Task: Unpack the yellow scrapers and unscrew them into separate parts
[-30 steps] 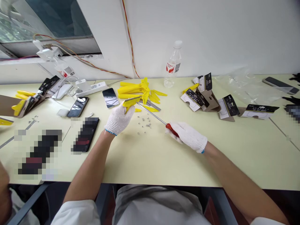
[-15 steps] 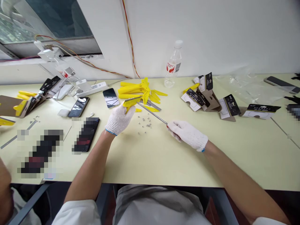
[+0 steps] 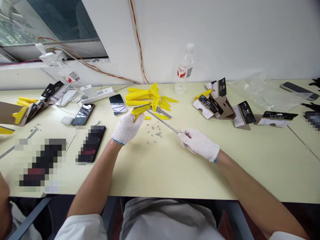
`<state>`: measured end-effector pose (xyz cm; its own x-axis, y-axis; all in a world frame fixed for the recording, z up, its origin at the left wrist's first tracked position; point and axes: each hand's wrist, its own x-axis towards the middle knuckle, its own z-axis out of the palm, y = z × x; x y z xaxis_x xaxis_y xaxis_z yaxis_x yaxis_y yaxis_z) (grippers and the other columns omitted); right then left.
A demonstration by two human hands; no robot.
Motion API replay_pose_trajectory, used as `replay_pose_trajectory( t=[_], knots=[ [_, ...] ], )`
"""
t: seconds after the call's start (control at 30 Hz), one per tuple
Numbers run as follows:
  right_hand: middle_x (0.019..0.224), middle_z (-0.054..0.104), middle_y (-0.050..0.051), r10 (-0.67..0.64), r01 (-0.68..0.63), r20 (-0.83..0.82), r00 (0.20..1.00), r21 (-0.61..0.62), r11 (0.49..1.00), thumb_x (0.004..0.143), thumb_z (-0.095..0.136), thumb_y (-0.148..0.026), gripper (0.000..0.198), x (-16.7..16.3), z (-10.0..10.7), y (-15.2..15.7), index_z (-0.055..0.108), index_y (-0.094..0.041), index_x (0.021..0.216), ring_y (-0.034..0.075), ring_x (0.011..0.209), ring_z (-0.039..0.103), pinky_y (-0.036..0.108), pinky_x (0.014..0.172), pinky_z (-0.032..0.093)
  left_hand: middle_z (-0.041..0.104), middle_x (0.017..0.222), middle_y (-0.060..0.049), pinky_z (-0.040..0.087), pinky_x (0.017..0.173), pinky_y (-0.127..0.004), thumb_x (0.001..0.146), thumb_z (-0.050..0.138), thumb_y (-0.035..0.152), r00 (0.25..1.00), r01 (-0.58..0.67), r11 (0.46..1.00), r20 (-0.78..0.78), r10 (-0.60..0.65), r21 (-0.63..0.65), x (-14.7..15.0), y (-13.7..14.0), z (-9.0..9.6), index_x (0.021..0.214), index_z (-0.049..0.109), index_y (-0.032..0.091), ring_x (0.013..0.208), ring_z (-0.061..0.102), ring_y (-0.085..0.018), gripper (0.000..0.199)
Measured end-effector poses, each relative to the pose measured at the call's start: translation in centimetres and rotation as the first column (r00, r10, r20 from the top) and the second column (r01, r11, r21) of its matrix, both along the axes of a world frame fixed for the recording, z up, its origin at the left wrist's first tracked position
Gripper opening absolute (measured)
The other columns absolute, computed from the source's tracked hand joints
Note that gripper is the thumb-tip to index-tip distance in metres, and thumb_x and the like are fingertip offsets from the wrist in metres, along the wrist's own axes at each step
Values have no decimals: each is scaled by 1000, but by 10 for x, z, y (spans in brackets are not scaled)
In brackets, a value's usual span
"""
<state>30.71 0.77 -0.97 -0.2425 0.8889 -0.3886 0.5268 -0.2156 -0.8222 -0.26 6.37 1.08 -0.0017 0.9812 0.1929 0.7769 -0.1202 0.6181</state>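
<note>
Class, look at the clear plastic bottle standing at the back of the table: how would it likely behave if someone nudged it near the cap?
The bottle looks nearly empty, so it is probably light. Tall and narrow on a small base, it would likely tip rather than slide. Once down, its round body could well roll along the table.

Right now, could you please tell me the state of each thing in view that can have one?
Left hand: gloved, gripping a yellow part.
Right hand: gloved, closed on a screwdriver, tip at the yellow part.
Water bottle: upright, capped, nearly empty.
Screws: loose on the table.
Phone: face up, screen dark.
</note>
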Motion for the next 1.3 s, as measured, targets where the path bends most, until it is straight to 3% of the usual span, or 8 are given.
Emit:
replay_pose_trajectory(
  t=[0.13, 0.33, 0.5, 0.67, 0.87, 1.07, 1.2, 1.3],
  knots=[
    [64, 58, 1, 2, -6, -98, 995, -36, 999, 106, 39, -85, 71, 0, -1, -1, 64, -23, 84, 17, 58, 48, 30, 56, 37, 45, 61, 2, 43, 66, -32, 97, 59, 44, 1000, 13, 1000, 3, -13, 16, 0, 1, -1, 90, 63, 25, 70, 57, -21, 21],
    [69, 59, -1, -47, 38, 88, 995, 105, 994, 97, 71, -65, 46, 0, 0, 2, 54, -25, 83, 15, 62, 49, 30, 61, 38, 45, 61, 2, 44, 67, -31, 98, 59, 44, 1000, 14, 1000, 4, -14, 1, -1, 0, -2, 91, 64, 25, 70, 58, -22, 21],
    [69, 64, 3, 31, -33, -73, 997, -22, 999, 110, 36, -76, 65, 1, -3, 0, 68, -22, 90, 17, 59, 49, 32, 59, 39, 46, 61, 2, 45, 68, -31, 98, 59, 44, 1000, 11, 1000, -5, -11, 14, 0, 0, 0, 90, 63, 25, 70, 58, -21, 20],
    [67, 58, -2, -9, 5, 56, 998, 56, 998, 100, 69, -64, 43, 0, 2, 0, 55, -25, 87, 15, 60, 49, 30, 59, 38, 46, 60, 2, 45, 66, -31, 97, 60, 44, 1000, 5, 1000, -2, -5, 3, -1, 0, 0, 86, 60, 25, 70, 58, -21, 21],
    [68, 62, 2, 27, -32, -99, 995, -50, 998, 108, 41, -78, 64, 1, -1, 0, 67, -22, 91, 16, 57, 47, 30, 56, 38, 48, 63, 1, 44, 66, -31, 97, 60, 43, 1000, 18, 1000, -8, -18, 12, -1, 1, -1, 84, 55, 25, 70, 57, -20, 22],
    [66, 55, -3, 12, -15, 66, 998, 50, 999, 97, 71, -71, 51, 5, -3, 4, 55, -24, 85, 14, 58, 44, 29, 55, 33, 55, 67, -1, 45, 68, -31, 100, 59, 45, 998, 20, 1000, -57, -20, -3, -2, 4, -5, 85, 59, 24, 70, 58, -20, 26],
    [67, 60, 1, 43, -49, -111, 993, -61, 997, 105, 47, -84, 67, 8, -7, 3, 67, -22, 91, 14, 53, 42, 29, 52, 33, 60, 72, -3, 46, 70, -31, 102, 58, 45, 997, 42, 999, -72, -42, 2, -3, 5, -7, 87, 62, 24, 75, 61, -21, 26],
    [69, 60, 1, 22, -22, -76, 997, 2, 1000, 104, 55, -82, 63, 8, -9, 4, 66, -22, 87, 15, 60, 49, 29, 56, 37, 58, 72, -2, 44, 70, -31, 103, 57, 43, 997, 44, 999, -69, -44, -3, -3, 3, -5, 86, 60, 24, 73, 59, -20, 26]
  ],
)
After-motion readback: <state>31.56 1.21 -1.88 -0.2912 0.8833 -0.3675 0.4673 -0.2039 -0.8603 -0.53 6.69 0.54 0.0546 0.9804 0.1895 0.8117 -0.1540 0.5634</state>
